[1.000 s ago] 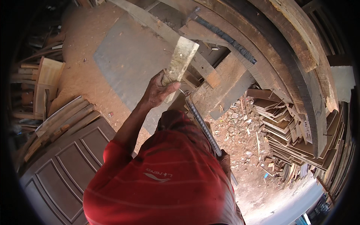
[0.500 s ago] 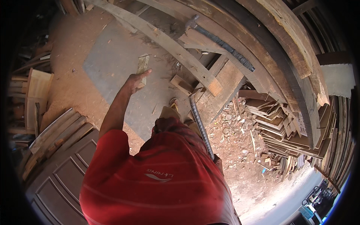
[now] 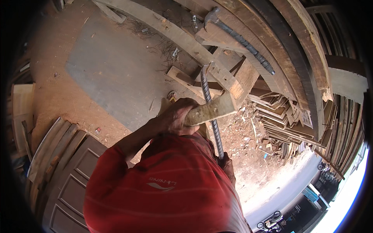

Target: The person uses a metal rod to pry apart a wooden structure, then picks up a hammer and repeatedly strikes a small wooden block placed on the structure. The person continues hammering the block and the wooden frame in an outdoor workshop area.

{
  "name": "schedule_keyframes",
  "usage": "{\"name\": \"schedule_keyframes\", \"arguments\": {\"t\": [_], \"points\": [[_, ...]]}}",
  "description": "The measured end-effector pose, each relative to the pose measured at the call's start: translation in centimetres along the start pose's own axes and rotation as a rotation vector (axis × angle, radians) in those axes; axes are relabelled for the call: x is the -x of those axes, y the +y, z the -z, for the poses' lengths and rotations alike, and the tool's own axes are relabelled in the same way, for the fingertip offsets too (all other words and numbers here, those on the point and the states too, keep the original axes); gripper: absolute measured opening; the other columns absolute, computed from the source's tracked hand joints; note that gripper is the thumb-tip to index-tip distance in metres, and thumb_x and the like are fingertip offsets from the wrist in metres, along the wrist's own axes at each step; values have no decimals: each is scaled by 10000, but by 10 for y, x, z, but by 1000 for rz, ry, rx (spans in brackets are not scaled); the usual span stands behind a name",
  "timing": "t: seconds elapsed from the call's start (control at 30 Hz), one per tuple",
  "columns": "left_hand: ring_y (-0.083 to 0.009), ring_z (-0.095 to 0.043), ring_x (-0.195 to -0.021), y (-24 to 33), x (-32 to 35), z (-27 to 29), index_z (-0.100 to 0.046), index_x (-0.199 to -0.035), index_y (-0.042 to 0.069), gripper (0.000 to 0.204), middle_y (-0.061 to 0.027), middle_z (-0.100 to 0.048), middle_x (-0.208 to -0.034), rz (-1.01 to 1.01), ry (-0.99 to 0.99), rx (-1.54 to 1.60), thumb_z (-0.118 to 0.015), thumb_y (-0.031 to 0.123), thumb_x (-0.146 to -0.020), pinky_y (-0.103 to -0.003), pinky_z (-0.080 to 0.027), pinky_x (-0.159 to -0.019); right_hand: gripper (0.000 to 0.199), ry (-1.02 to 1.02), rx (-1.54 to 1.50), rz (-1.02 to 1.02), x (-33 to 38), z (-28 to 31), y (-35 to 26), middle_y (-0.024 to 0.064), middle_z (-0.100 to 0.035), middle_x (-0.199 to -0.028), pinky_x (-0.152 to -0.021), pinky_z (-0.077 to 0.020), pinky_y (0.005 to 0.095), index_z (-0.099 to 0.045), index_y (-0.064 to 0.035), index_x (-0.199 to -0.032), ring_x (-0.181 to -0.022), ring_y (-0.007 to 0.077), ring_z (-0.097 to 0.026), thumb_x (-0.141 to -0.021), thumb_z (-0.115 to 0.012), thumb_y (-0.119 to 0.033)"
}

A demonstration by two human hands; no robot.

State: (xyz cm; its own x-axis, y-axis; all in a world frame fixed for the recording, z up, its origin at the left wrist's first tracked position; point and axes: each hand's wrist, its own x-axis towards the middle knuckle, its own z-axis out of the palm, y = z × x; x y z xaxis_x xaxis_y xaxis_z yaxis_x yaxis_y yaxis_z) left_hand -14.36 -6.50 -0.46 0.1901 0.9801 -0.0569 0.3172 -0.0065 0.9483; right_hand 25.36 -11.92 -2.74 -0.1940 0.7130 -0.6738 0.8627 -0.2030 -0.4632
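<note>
My left hand (image 3: 175, 117) is closed around one end of a short, pale wooden block (image 3: 213, 109), which points to the right in front of my red shirt. Just behind the block, a ribbed steel bar (image 3: 208, 101) with a bent tip runs up toward a long wooden beam (image 3: 171, 32). My right hand (image 3: 227, 166) grips the bar's lower end, partly hidden by my shirt. The block crosses the bar; I cannot tell whether they touch.
A grey flat sheet (image 3: 105, 70) lies on the sawdust floor. Curved timber beams (image 3: 287, 50) arc across the top right, with a second ribbed steel tool (image 3: 243, 40) on them. Wood offcuts (image 3: 281, 120) are piled at right. A brown panelled door (image 3: 66, 186) lies lower left.
My left hand has come down from a raised, outstretched reach and drawn the wooden block in close to my chest, turning it sideways across the steel bar.
</note>
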Motion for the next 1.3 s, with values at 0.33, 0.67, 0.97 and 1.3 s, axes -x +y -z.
{"name": "schedule_keyframes", "arguments": {"t": [0.33,0.67,0.97,1.3], "points": [[-338,-431,-1349,-23,-28,-65,-569,-1326,80,814,-164,-552,-1300,-480,-436,-351,-781,520,-675,-511,-178,-1227,267,96,4,-62,38,-2,-97,269,-632,-774,-606,-492,481,-528,8,-890,-733,472,-642,-909,-705,-190],[-382,-565,-1169,89,-69,-116,-544,-1297,63,792,-199,-586,-1185,-595,-632,-386,-824,423,-650,-494,-440,-1025,143,261,343,292,130,120,-76,192,-671,-827,-609,-519,473,-676,-45,-987,-710,401,-660,-868,-704,-120],[-334,-645,-909,228,-91,-188,-605,-1038,19,620,-137,-622,-974,-683,-298,1,-876,284,-547,-444,-522,-833,213,866,998,261,251,265,-99,120,-697,-867,-642,-546,421,-680,-31,-977,-706,327,-663,-804,-792,-88],[-357,-673,-832,259,-65,-228,-622,-963,31,495,-150,-660,-875,-504,-301,72,-823,269,-578,-453,-537,-761,673,767,-1414,1477,259,279,4,140,-566,-955,-792,-534,353,-477,15,-1013,-758,180,-600,-821,-754,-568]]}}
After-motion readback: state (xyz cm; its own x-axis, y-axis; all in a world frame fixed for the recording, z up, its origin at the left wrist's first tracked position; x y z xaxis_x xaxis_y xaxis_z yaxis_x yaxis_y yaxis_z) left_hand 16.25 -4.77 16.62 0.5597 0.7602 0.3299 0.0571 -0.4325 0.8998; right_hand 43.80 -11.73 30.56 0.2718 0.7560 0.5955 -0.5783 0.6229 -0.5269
